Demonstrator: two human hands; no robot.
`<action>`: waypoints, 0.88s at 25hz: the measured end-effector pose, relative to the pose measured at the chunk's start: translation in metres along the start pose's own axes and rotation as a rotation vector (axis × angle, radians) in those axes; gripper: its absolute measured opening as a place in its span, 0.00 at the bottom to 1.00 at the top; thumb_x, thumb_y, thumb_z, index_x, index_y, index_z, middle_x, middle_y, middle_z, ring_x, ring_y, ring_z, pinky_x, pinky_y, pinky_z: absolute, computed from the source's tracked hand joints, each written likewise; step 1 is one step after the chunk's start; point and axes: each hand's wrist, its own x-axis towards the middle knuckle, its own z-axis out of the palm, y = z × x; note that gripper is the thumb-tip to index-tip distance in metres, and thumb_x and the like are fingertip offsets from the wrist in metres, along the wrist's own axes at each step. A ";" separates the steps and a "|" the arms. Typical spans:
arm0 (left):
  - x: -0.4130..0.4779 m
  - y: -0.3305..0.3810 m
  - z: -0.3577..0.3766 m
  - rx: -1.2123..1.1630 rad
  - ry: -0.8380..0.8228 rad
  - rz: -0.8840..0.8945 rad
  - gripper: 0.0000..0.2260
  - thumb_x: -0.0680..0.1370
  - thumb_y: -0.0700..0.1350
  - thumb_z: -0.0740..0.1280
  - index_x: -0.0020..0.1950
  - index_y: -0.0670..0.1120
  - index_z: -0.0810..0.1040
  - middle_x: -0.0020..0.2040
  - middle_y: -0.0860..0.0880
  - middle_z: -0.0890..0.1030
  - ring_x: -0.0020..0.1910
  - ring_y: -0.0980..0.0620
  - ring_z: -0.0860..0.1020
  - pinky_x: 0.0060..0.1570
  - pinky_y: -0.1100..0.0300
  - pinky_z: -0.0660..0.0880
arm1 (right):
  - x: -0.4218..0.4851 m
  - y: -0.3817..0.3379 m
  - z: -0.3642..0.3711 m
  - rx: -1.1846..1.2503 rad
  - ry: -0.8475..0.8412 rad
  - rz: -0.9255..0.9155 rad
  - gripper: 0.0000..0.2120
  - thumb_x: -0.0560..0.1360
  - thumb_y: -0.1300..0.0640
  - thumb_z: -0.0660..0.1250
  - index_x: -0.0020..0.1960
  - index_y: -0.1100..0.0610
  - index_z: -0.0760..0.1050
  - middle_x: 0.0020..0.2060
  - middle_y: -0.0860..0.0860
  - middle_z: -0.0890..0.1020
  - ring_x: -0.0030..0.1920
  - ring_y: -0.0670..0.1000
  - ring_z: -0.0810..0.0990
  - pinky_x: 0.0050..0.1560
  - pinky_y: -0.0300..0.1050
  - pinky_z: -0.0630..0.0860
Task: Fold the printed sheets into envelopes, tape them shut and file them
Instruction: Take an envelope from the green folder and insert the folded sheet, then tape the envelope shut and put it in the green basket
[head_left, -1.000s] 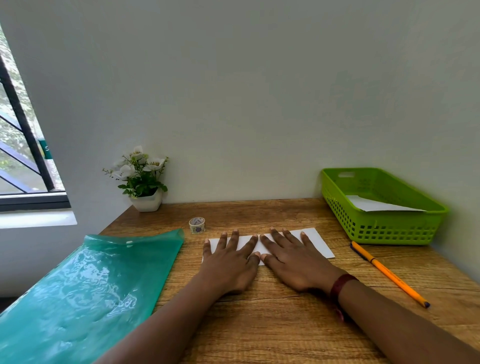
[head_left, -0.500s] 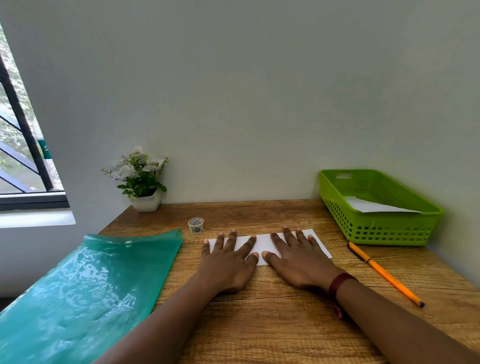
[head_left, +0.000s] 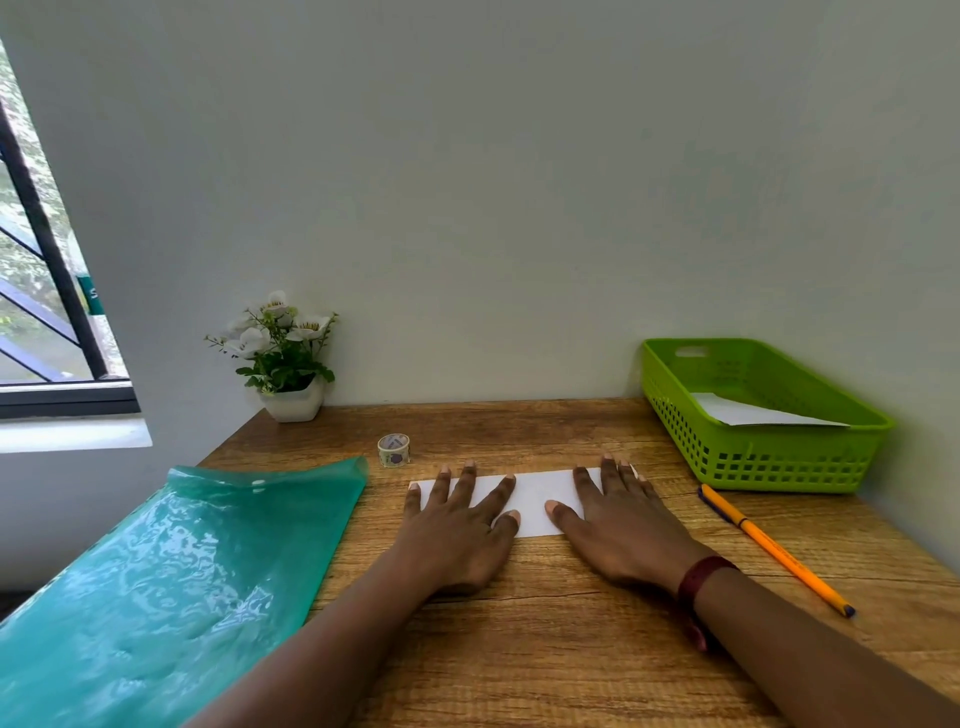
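Partly hidden under L hand (head_left: 457, 530) & R hand (head_left: 623, 525) is the folded sheet (head_left: 535, 499), laid mid desk (head_left: 519, 649); teal folder (head_left: 182, 571) is cut off bottom-left. Both hands are spread flat, fingers straight, pressed on the sheet w/ nothing gripped.

The wooden desk (head_left: 519, 649) stands against a pale wall. A teal plastic folder (head_left: 182, 571) lies on its left side, reaching past the edge. A white flowerpot (head_left: 291, 402) sits at the back left, and a tape roll (head_left: 393, 450) stands near the folder's far corner. A folded white sheet (head_left: 535, 499) lies mid-desk. A green basket (head_left: 779, 462) sits at the back right, with an orange pen (head_left: 774, 548) just beside it.
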 end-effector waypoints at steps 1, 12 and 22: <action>-0.001 0.000 0.000 0.001 -0.005 0.002 0.26 0.78 0.66 0.39 0.73 0.65 0.34 0.78 0.49 0.36 0.76 0.43 0.35 0.70 0.38 0.34 | -0.001 0.000 0.000 -0.001 0.004 -0.002 0.37 0.76 0.31 0.41 0.78 0.50 0.40 0.78 0.57 0.40 0.77 0.57 0.39 0.74 0.52 0.38; -0.006 -0.026 -0.035 -0.021 0.611 -0.065 0.23 0.79 0.57 0.52 0.69 0.47 0.70 0.69 0.43 0.72 0.71 0.45 0.64 0.74 0.45 0.51 | -0.017 -0.013 -0.020 0.190 0.459 -0.261 0.19 0.78 0.43 0.56 0.67 0.47 0.71 0.65 0.45 0.75 0.64 0.47 0.73 0.58 0.42 0.69; 0.007 -0.062 -0.022 -0.059 0.621 -0.376 0.14 0.81 0.46 0.59 0.65 0.50 0.77 0.66 0.41 0.75 0.73 0.39 0.61 0.74 0.43 0.42 | -0.020 -0.020 -0.017 0.413 0.474 -0.379 0.12 0.76 0.50 0.65 0.58 0.47 0.80 0.56 0.42 0.82 0.49 0.37 0.74 0.51 0.35 0.72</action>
